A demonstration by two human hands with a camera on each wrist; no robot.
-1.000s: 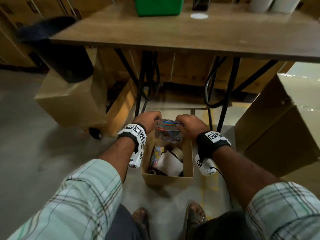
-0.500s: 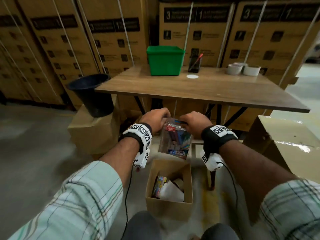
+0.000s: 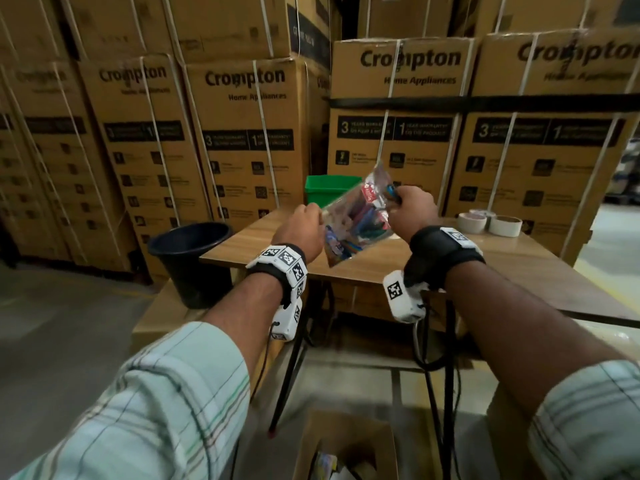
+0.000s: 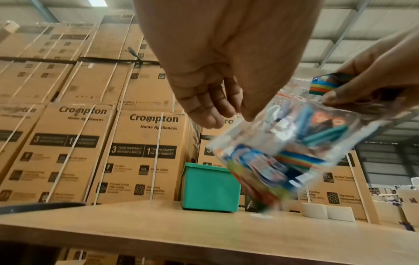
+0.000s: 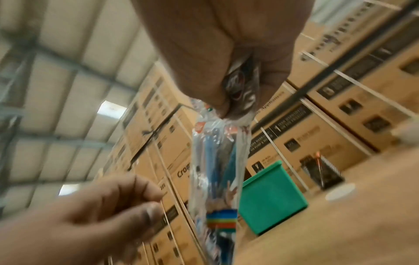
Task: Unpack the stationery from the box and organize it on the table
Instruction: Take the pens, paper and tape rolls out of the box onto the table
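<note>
A clear plastic pack of coloured stationery [image 3: 356, 220] hangs tilted in the air above the near edge of the wooden table [image 3: 519, 265]. My right hand [image 3: 412, 206] pinches its top corner; the right wrist view shows the pack [image 5: 217, 161] dangling edge-on from those fingers [image 5: 226, 100]. My left hand [image 3: 301, 226] is at the pack's left edge with loosely curled fingers [image 4: 204, 107], and a gap shows between that left hand [image 5: 90, 215] and the pack. The open cardboard box [image 3: 311, 445] stands on the floor below, with more items inside.
On the table stand a green bin [image 3: 325, 187] at the back, white tape rolls [image 3: 488, 223] at the right and a black mesh pen holder [image 5: 322, 172]. A black bucket [image 3: 190, 251] sits on a carton left of the table. Stacked cartons wall the back.
The pack has come up out of the floor box to above table height. It was held in both hands; now only the right hand holds it.
</note>
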